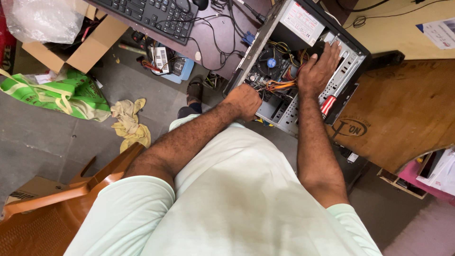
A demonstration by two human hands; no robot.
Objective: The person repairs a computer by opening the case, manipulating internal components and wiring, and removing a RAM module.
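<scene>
Open desktop PC case on floor betw. two desks, side panel off. Left hand curled at case's lower edge, grip unclear. Right hand flat, fingers spread, on drive bay. Red-handled screwdriver just beside right wrist. Keyboard on desk above.

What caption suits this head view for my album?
Both hands, left hand and right hand, reach inside an open computer case.

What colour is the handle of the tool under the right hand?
Red with white, on the screwdriver handle, seen in the head view.
</scene>
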